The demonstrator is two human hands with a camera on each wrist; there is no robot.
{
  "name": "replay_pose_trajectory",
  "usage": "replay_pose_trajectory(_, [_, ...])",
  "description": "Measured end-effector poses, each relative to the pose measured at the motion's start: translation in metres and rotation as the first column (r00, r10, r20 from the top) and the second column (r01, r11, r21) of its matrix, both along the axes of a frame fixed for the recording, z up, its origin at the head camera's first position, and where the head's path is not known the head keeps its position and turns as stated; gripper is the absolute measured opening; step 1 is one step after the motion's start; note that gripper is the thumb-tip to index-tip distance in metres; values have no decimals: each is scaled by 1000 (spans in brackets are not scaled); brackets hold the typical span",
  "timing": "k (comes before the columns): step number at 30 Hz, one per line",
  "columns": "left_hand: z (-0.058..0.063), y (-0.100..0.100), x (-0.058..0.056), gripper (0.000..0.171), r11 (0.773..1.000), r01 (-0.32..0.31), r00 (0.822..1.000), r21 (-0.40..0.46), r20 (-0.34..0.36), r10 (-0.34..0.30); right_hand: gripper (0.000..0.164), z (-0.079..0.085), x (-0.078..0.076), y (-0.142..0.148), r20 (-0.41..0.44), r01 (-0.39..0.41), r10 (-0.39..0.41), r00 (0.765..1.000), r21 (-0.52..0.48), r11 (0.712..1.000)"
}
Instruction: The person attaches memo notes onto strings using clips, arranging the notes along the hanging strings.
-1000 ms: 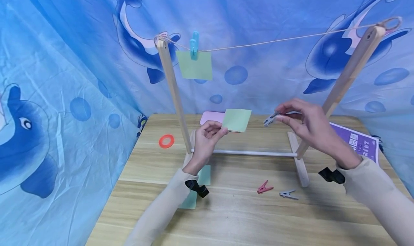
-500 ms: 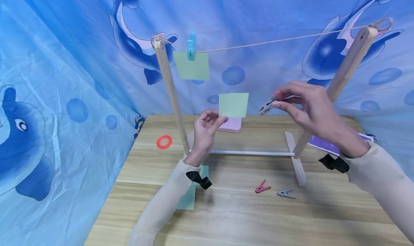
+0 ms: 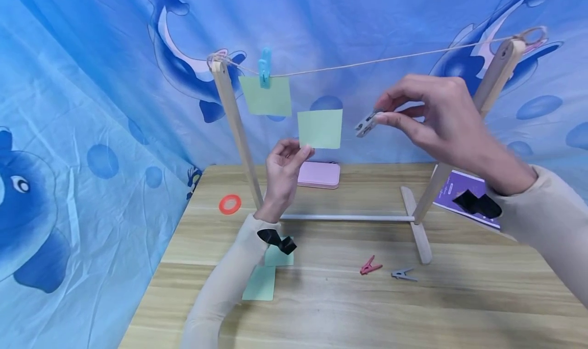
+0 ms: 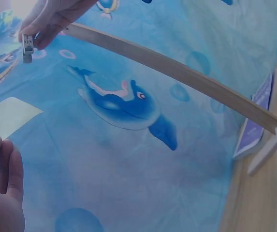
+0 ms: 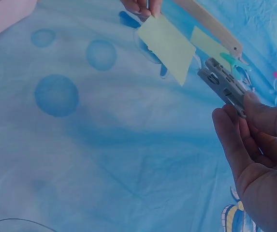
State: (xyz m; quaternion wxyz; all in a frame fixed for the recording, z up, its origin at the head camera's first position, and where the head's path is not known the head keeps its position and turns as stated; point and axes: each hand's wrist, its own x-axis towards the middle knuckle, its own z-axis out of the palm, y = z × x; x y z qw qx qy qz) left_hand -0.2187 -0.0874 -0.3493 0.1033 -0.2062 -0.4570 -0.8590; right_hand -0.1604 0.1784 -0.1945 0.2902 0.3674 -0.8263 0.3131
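Observation:
My left hand (image 3: 283,178) pinches a square of pale green paper (image 3: 320,128) by its lower left corner, just below the string (image 3: 349,66). To its right, my right hand (image 3: 436,115) holds a grey clothespin (image 3: 366,124) between thumb and fingers, its nose pointing at the paper. The right wrist view shows this clothespin (image 5: 223,86) close up, a short way from the paper (image 5: 169,46). A second green paper (image 3: 267,97) hangs from the string under a light blue clothespin (image 3: 264,69), near the left post.
The string spans two wooden posts (image 3: 235,129) joined by a white rod (image 3: 349,217). On the table lie a pink clothespin (image 3: 370,266), another grey clothespin (image 3: 403,274), green papers (image 3: 260,283), an orange ring (image 3: 229,204), a pink box (image 3: 319,175) and a purple booklet (image 3: 461,196).
Both hands have risen toward the string, the left with the green paper and the right with the grey clothespin. The paper now faces the camera more squarely.

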Motion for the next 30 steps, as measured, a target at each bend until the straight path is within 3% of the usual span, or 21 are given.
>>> replay_pose_trajectory(13, [22, 3, -5, 29, 999, 26, 999, 27, -20, -25, 11, 44, -11, -17, -71, -1, 4, 997, 55, 998])
replay_pose_trajectory(20, [27, 5, -11, 30, 998, 17, 1000, 53, -19, -16, 20, 61, -25, -29, -104, 63, -61, 993, 16, 998])
replay_pose_trajectory(30, [33, 8, -15, 32, 990, 30, 1000, 140, -6, -30, 24, 73, -41, -44, -53, 108, -106, 993, 30, 994])
